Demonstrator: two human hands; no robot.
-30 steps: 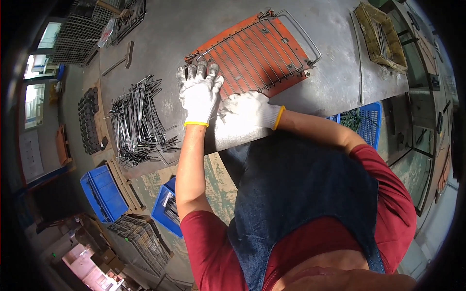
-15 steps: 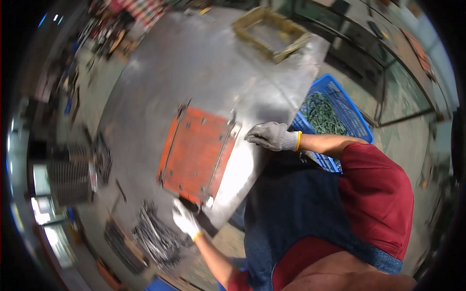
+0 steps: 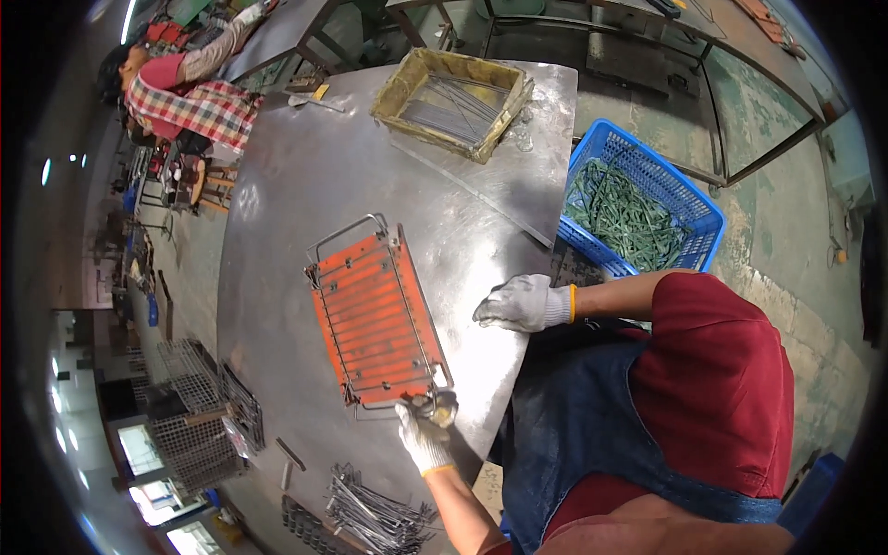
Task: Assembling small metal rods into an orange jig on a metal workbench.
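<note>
An orange jig plate with a grey wire grid laid over it lies on the steel table. My left hand, in a white glove, grips the near corner of the wire grid at the plate's lower end. My right hand, also gloved, rests palm down on the table edge to the right of the plate. It holds nothing and its fingers are loosely spread.
A yellowish tray with thin rods sits at the table's far end. A blue crate of green strips stands on the floor to the right. Bent wire pieces and wire cages are at lower left. A person in a plaid shirt sits at the upper left.
The view has swung round. Both hands left the top of the wire grid: my left hand went to its near corner and gripped it, my right hand went to the table edge.
</note>
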